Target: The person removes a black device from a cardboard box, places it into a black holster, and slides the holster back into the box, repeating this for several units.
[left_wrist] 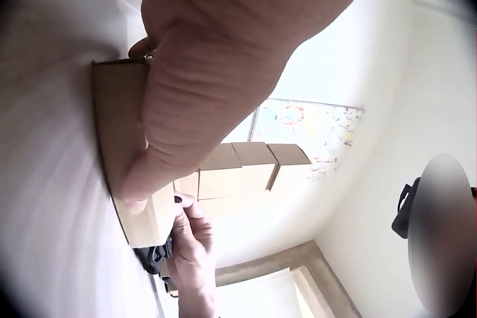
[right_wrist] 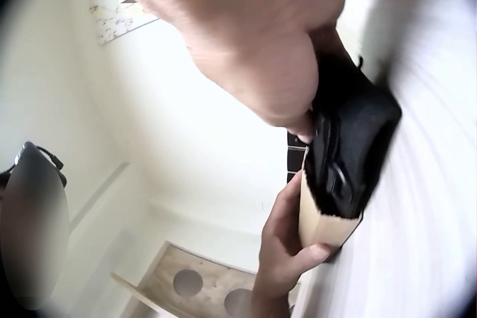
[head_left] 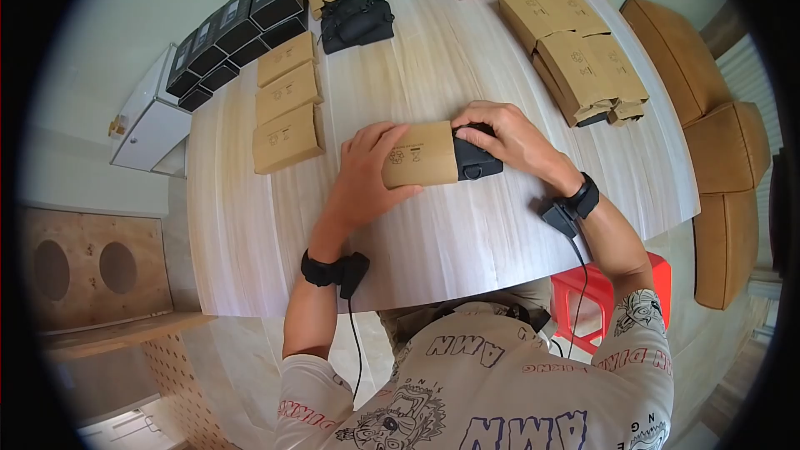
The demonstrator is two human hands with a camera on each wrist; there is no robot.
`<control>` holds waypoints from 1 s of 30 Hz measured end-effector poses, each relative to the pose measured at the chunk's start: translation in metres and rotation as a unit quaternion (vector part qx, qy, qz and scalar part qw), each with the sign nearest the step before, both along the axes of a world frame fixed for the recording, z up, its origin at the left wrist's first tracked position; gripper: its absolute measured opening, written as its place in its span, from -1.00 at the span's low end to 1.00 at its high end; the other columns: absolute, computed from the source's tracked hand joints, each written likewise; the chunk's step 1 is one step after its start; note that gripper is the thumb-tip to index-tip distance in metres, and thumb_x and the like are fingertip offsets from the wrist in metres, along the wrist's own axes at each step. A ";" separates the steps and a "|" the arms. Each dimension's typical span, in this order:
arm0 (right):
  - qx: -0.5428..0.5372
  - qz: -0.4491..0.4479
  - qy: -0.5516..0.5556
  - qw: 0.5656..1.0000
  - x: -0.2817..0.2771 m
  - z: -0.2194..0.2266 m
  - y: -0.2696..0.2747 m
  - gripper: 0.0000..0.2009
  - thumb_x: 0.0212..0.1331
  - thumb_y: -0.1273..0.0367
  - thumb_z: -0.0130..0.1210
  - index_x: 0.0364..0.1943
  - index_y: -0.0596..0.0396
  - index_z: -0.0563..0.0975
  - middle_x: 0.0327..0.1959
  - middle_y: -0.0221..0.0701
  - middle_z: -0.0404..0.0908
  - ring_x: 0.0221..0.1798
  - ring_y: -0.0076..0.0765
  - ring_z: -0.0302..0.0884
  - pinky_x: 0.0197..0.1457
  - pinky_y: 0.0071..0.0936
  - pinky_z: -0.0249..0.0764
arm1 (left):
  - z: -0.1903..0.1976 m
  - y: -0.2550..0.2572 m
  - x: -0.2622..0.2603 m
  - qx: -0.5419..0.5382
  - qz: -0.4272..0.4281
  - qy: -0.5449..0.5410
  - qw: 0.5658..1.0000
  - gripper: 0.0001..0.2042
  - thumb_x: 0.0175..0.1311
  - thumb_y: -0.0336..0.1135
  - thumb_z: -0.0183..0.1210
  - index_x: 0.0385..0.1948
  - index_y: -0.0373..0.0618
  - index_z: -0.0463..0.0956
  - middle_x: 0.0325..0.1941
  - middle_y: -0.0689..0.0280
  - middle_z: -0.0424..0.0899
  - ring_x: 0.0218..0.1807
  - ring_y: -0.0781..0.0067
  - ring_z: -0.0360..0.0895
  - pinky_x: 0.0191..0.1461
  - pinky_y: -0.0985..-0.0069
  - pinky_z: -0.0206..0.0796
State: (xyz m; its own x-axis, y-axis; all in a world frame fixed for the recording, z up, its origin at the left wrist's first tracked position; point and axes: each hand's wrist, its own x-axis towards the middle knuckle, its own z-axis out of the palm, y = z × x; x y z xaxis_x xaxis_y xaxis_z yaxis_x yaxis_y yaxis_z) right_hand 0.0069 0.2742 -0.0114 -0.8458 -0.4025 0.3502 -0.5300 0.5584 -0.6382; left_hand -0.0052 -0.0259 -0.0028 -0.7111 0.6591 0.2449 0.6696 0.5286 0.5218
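A brown cardboard sleeve box (head_left: 425, 158) lies on the table near its front edge. The left hand (head_left: 364, 168) grips its left part, thumb along the near side and fingers over the far side. Out of the box's right end sticks a black pouch-like item (head_left: 479, 157) with a D-shaped ring. The right hand (head_left: 515, 140) pinches this item at its far edge. In the right wrist view the black item (right_wrist: 350, 146) stands partly inside the box (right_wrist: 322, 227). How far it reaches inside is hidden.
Three cardboard boxes (head_left: 287, 137) lie in a column at left, with stacked black boxes (head_left: 225, 32) behind. A black bag (head_left: 357, 21) sits at the back. More cardboard boxes (head_left: 583, 67) lie at right, and a red stool (head_left: 575, 304) stands below the front edge.
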 end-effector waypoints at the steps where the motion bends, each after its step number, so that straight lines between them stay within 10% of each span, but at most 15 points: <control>1: 0.000 -0.001 -0.001 1.000 0.003 0.004 -0.001 -0.64 0.38 0.26 0.33 0.07 0.27 0.64 -0.15 -0.23 0.76 -0.10 -0.14 0.74 0.05 -0.25 0.63 | -0.001 0.000 0.000 0.002 0.006 -0.001 1.000 -0.13 -0.01 -0.23 0.59 0.46 -0.05 0.41 0.47 0.14 0.45 0.52 0.01 0.34 0.58 0.13 0.09; 13: 0.048 0.035 -0.042 0.997 0.002 0.011 0.008 -0.39 0.17 0.30 0.50 0.28 0.21 0.54 0.16 -0.16 0.64 0.16 0.05 0.63 0.22 -0.14 0.60 | -0.008 -0.001 -0.004 0.002 0.037 0.025 0.999 -0.13 0.01 -0.19 0.59 0.46 -0.06 0.40 0.45 0.16 0.46 0.50 0.03 0.36 0.53 0.10 0.11; 20: -0.232 -0.067 -0.227 0.944 -0.006 -0.018 0.005 -0.53 0.40 0.35 0.35 0.26 0.36 0.54 0.09 -0.24 0.72 -0.08 -0.51 0.66 0.01 -0.46 0.62 | -0.008 -0.004 -0.006 0.013 0.047 0.032 0.998 -0.14 0.01 -0.18 0.59 0.45 -0.06 0.40 0.46 0.16 0.46 0.49 0.03 0.36 0.53 0.09 0.12; 30: -0.306 -0.010 -0.321 0.896 -0.005 -0.021 -0.003 -0.70 0.55 0.36 0.20 0.20 0.29 0.61 -0.10 -0.41 0.76 -0.16 -0.61 0.68 -0.01 -0.54 0.66 | -0.004 0.003 -0.002 0.026 0.025 0.048 0.998 -0.11 -0.04 -0.16 0.61 0.44 -0.06 0.40 0.43 0.17 0.47 0.47 0.04 0.38 0.49 0.08 0.16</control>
